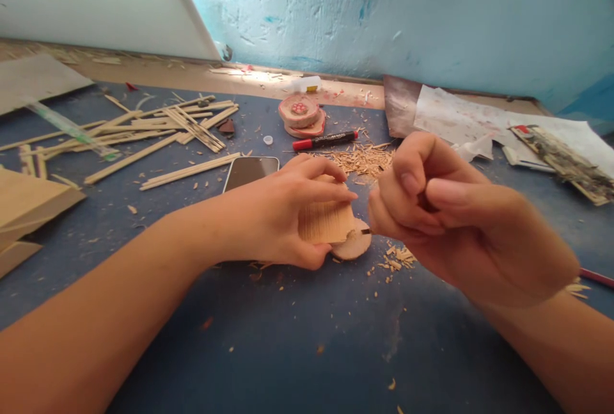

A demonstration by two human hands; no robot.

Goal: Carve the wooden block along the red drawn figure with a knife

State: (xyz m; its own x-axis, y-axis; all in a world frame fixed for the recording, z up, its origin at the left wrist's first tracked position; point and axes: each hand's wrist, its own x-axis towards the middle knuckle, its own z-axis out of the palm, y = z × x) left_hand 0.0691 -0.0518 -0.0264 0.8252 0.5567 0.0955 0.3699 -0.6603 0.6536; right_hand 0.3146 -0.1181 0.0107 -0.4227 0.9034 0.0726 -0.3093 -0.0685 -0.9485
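Observation:
My left hand point(302, 209) spans a ridged, pale wooden piece point(323, 223), its thumb on the near edge and its fingers over the far side. Partly under that piece lies a round, light wooden disc point(355, 244). My right hand point(432, 196) is closed in a fist just right of the disc. From the fist's lower left pokes a small dark tip point(366, 231) over the disc; the rest of this slim tool is hidden in the fingers. A phone point(252, 171) lies behind my left hand, partly covered by it.
Wood shavings point(362, 161) lie behind the hands, near a red and black marker point(326, 140) and two stacked painted discs point(302, 113). Thin wooden sticks point(144, 129) spread at left. Papers point(455, 113) and a blackened board point(566, 161) lie at right, before the blue wall.

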